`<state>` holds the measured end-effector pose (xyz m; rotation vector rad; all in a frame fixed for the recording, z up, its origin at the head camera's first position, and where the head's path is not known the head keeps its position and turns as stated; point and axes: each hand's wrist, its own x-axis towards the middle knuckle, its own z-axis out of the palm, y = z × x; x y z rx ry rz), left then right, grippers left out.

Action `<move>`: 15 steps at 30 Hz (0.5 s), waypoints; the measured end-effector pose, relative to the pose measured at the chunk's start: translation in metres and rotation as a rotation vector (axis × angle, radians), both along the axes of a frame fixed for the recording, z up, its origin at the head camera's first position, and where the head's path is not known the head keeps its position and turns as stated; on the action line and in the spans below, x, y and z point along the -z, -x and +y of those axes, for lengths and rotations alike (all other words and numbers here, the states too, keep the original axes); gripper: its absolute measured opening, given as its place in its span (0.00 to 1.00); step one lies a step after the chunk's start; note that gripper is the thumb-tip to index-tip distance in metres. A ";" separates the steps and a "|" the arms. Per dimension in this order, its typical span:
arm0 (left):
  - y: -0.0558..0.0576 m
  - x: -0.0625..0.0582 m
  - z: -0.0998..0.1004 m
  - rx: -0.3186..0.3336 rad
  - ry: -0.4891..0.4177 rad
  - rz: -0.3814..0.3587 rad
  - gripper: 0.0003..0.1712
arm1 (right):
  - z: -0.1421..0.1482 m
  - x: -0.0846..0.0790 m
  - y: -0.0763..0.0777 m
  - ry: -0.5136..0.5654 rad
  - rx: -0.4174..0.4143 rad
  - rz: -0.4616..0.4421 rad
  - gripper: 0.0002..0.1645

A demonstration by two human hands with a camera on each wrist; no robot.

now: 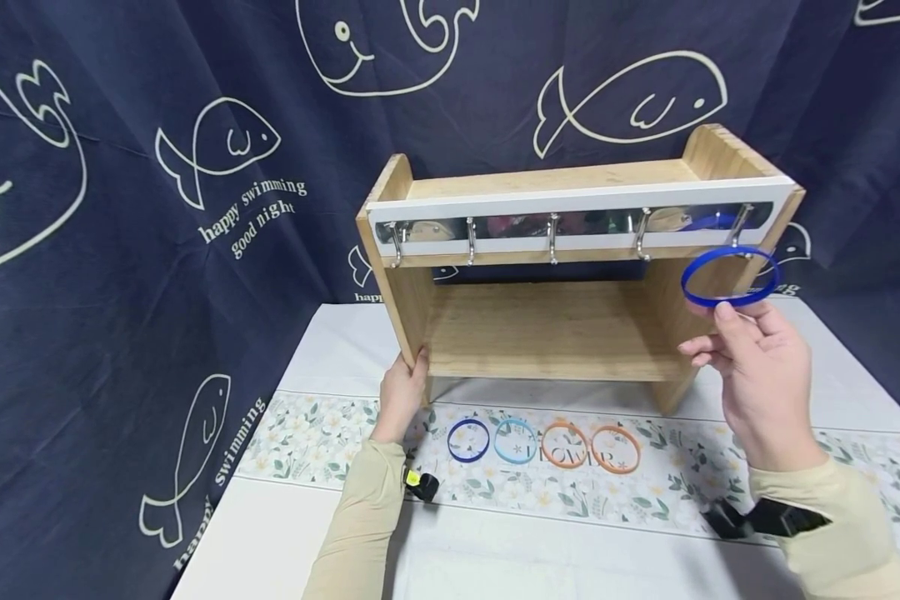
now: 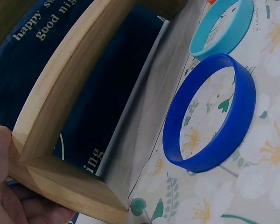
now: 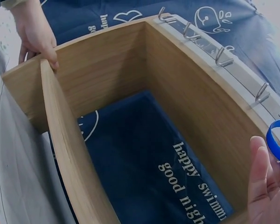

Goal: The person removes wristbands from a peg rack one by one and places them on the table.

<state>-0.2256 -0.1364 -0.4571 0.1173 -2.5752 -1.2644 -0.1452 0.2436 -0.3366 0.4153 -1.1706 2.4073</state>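
My right hand (image 1: 765, 379) pinches a blue silicone wristband (image 1: 687, 293) between thumb and fingers, holding it up by the rightmost hook (image 1: 741, 223) of the rack. In the head view the band overlaps the lower end of that hook. The wooden shelf (image 1: 540, 329) stands on the table, with a row of metal hooks along its white front strip. My left hand (image 1: 402, 396) grips the shelf's left side panel low down, thumb on the front edge; the left wrist view shows its fingers (image 2: 42, 212) partly hidden behind the wood.
In front of the shelf lie a dark blue band (image 1: 451, 450), a light blue band (image 1: 497, 447) and two orange bands (image 1: 546, 454) in a row on the floral tablecloth (image 1: 307, 433). A navy curtain (image 1: 217, 225) with fish drawings hangs behind.
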 end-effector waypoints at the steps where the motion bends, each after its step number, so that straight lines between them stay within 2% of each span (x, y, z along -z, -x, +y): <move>1: 0.000 0.000 0.000 -0.001 0.000 0.001 0.30 | 0.000 0.000 -0.001 0.009 -0.010 0.007 0.07; 9: -0.001 -0.001 0.000 -0.002 -0.003 0.014 0.30 | 0.002 -0.002 -0.004 0.100 -0.071 0.047 0.09; 15: -0.002 -0.003 0.001 0.000 -0.010 0.010 0.30 | 0.003 -0.002 -0.007 0.119 -0.097 0.075 0.12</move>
